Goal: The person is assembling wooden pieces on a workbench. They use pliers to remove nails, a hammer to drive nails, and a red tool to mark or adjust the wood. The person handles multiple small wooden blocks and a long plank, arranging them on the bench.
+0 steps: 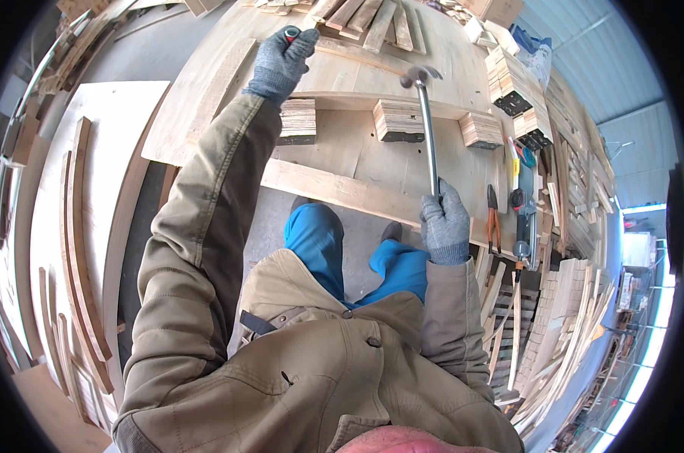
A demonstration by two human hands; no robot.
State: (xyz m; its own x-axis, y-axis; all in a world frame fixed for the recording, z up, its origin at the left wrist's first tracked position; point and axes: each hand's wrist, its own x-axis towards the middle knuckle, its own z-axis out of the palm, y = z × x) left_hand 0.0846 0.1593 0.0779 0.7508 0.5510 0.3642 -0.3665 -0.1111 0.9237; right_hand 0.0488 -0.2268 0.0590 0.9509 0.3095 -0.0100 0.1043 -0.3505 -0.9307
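My right hand (444,223), in a grey knit glove, is closed round the lower handle of a claw hammer (428,132). The hammer stretches away from me, its metal head above the wooden workbench. At the far left of the bench my gloved left hand (277,66) is raised and closed on a small red and dark thing (290,34); its kind is hidden by the fingers. Between my arms lies a wooden frame, with a long strip (323,185) at its near side and three layered wood blocks (398,121) along the far rail.
Loose wood slats (379,26) lie at the bench's far side. More layered blocks (508,79) are stacked at the right, near orange-handled pliers (494,223) and a power tool (523,230). A pale board (100,174) with long strips stands left. Bundled thin wood (557,309) is lower right.
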